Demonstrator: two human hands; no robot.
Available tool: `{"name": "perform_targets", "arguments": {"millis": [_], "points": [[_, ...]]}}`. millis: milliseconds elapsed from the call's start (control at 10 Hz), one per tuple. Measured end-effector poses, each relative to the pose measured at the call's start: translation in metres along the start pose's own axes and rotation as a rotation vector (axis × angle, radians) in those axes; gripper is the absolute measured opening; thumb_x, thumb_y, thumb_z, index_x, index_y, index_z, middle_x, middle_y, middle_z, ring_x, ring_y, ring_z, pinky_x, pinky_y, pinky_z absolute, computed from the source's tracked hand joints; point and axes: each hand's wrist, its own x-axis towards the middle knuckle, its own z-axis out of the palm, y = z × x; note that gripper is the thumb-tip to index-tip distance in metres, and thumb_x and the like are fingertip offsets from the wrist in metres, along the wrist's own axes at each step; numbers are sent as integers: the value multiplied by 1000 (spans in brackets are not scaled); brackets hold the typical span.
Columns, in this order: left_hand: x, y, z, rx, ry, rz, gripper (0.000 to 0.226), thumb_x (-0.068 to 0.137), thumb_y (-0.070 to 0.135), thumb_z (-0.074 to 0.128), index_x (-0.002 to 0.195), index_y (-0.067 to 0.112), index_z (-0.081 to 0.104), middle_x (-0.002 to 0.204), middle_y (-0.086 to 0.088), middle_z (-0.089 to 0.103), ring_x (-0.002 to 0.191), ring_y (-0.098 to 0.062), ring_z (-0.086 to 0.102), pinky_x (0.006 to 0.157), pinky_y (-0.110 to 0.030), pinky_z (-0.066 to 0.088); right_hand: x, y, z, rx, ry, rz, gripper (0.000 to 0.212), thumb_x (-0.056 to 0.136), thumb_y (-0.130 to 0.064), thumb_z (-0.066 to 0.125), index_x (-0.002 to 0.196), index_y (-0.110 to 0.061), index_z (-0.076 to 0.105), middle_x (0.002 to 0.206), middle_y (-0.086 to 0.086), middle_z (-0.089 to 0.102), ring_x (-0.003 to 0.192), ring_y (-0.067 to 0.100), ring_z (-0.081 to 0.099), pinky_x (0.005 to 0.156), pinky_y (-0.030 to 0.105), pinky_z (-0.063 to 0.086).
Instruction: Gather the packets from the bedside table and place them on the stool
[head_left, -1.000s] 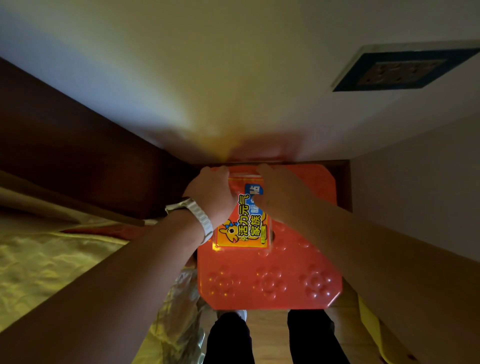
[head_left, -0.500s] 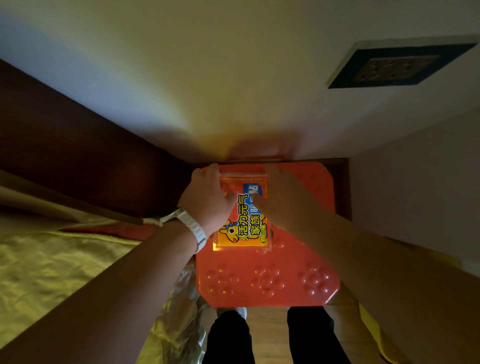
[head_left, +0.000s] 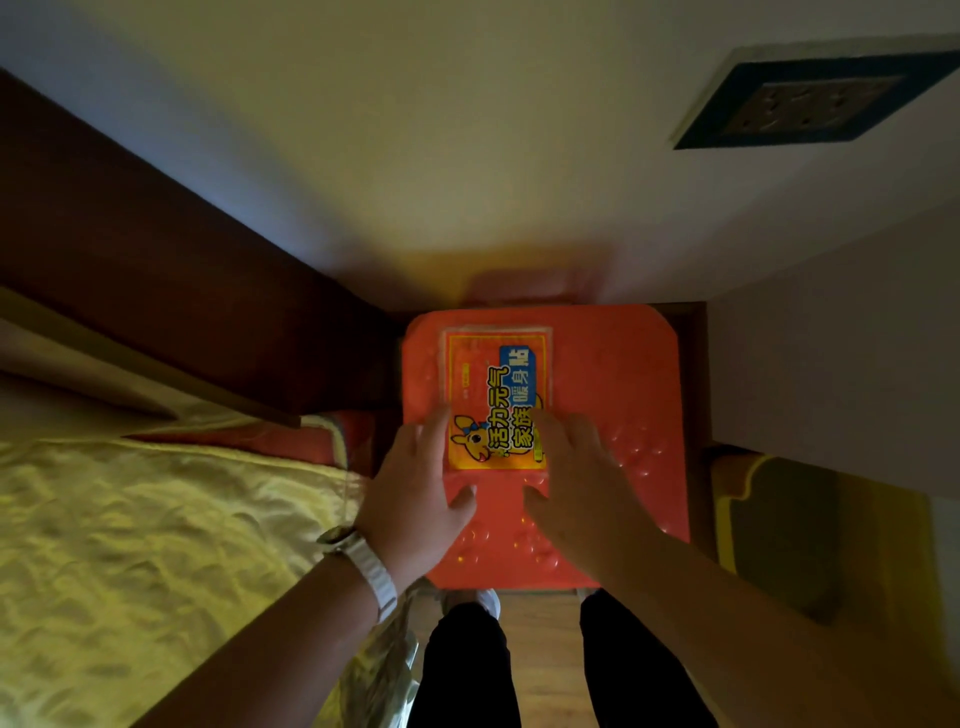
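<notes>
Between the bed (head_left: 156, 519) and the pale wall, the orange stool (head_left: 613, 374) fills the narrow gap, with the yellow packet (head_left: 496, 400) lying flat on its far-left part, short of every edge. Left hand (head_left: 421, 499) and right hand (head_left: 576, 483) flank the packet's near end, fingers spread and loose, gripping nothing; contact with the packet's sides is unclear. Stool legs are hidden, and the forearms run out of view.

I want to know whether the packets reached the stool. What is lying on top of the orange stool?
A yellow-and-orange packet lies flat on the orange stool. Left hand and right hand flank its near end. Whether more packets lie beneath it cannot be seen.
</notes>
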Motion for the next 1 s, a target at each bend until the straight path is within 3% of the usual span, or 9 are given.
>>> {"name": "perform_targets", "arguments": {"millis": [200,600,900,1000], "points": [[5,-3,7,77,51,30,79,73,11,78,143,11,43,115,-15,55,100,-34,60,81,-39,53,6,1,1,-60,36,-18,64,78,-12,69,135,-16,38,115,12,44,98,28,53,83,38,50],[6,-7,13,141,78,109,65,74,7,77,133,7,52,100,-14,58,88,-32,62,68,-36,53,9,-2,6,-107,39,-7,60,79,-11,66,133,-12,39,117,13,45,102,32,52,82,41,49],[1,-7,2,75,17,57,78,78,24,75,145,19,36,117,-7,52,103,-24,56,81,-28,46,8,3,0,-39,6,-5,69,73,-19,70,134,-14,38,121,13,47,103,32,53,86,44,50],[-9,-2,-12,54,-10,-13,83,81,32,72,150,21,27,118,-3,48,103,-20,53,82,-25,45,0,-1,-12,-25,11,40,58,78,-25,66,130,-18,39,112,7,47,95,26,54,78,36,49]]}}
